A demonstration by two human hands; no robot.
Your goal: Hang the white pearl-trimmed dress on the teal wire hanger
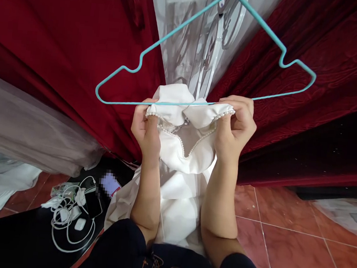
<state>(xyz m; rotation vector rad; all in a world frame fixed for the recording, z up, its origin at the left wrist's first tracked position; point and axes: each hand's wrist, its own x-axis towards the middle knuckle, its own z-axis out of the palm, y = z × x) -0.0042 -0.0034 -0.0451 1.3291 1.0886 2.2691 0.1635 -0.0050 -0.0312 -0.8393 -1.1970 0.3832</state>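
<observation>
A white dress [185, 163] with pearl beading along its neckline hangs in front of me, its skirt falling toward my lap. My left hand [146, 125] pinches the beaded top edge on the left, thumb on the near side. On the right, my right hand [237, 126] grips the opposite beaded edge with curled fingers. A light blue hanger [178, 27] stands above the dress. Its bottom bar crosses over the white top fabric and passes at the fingers of both hands. The hanger's hook is out of frame.
Red curtains [80, 38] flank a pale sheer fabric with white metal scrollwork [215, 49]. At lower left, a black surface [10, 236] bears white cables [65, 218], a phone [93, 203] and a small white case [79, 224]. Red floor tiles [286, 227] lie at right.
</observation>
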